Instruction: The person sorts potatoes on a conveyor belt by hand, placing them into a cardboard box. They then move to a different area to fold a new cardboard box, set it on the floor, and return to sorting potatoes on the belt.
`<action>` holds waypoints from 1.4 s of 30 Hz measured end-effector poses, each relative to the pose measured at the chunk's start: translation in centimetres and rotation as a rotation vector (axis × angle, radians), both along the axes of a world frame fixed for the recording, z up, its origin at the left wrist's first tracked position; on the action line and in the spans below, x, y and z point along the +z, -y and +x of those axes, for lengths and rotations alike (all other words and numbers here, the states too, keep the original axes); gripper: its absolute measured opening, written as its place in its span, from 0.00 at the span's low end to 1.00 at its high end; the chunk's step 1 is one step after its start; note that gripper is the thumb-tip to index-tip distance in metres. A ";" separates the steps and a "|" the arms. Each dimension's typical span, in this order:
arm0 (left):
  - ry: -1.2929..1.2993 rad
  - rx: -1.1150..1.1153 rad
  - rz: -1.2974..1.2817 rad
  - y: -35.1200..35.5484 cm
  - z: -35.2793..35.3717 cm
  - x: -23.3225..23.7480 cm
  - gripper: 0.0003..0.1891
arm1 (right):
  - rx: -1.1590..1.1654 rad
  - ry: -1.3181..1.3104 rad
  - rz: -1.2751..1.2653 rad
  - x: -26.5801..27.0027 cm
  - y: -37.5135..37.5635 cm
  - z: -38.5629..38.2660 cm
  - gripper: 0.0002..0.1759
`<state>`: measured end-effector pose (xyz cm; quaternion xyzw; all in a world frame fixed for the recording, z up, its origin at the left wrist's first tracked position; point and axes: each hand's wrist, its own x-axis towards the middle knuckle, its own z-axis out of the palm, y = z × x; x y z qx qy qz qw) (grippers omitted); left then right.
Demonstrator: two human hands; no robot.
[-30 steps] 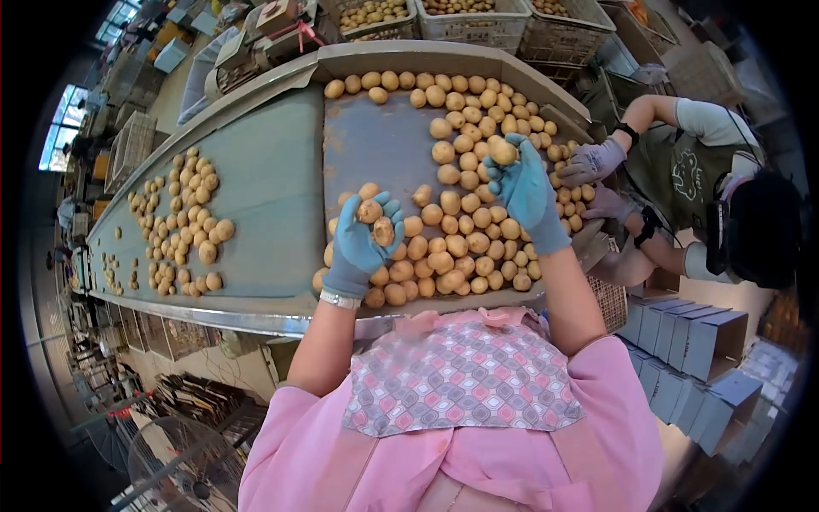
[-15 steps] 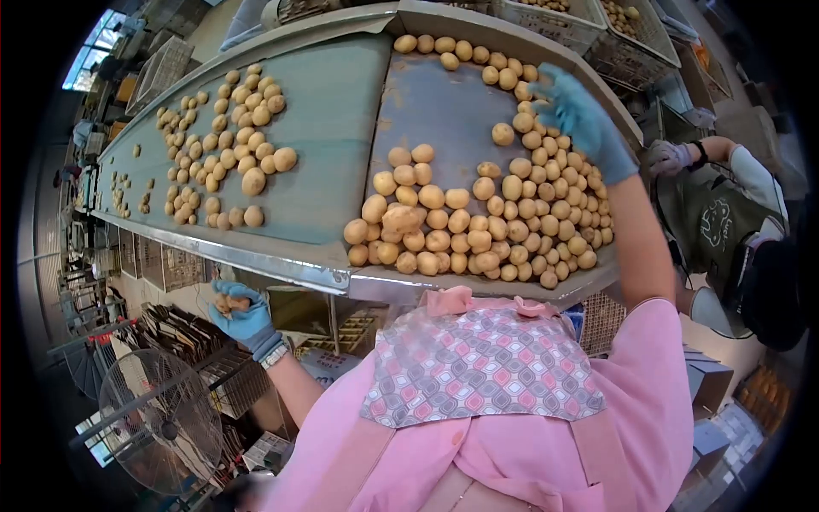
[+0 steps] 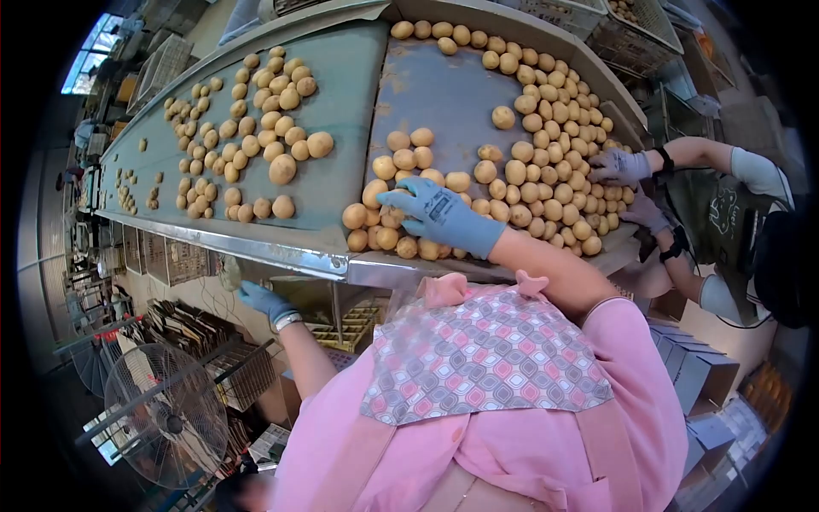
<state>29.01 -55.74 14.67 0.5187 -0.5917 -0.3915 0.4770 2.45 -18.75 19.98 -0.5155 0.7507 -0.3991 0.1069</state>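
Note:
My right hand (image 3: 445, 213), in a blue glove, reaches over the near left part of the potato pile (image 3: 554, 183). Its fingers and thumb close round a potato (image 3: 394, 215), mostly covered by the glove. Off the near side of the metal table hangs my left hand (image 3: 263, 300), also blue-gloved, its fingers stretched out and apart from anything held. Just beyond those fingertips is a pale, blurred object (image 3: 229, 273), too smeared to name.
A green conveyor belt (image 3: 341, 111) carries more potatoes (image 3: 277, 128) at left. Across the pile, a co-worker's gloved hands (image 3: 621, 166) touch potatoes at the right end. Crates (image 3: 636, 51) stand behind; a large fan (image 3: 166, 410) is at lower left.
My right hand has come from the far right of the pile to its near left. My left hand has let go of what it held. Belt potatoes moved right; the co-worker's hands reached in.

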 end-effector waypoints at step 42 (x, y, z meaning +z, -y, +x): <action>0.209 -2.026 -0.990 -9.5 -27.8 16.2 0.28 | -0.832 0.495 -0.204 -0.4 -0.5 -4.6 0.21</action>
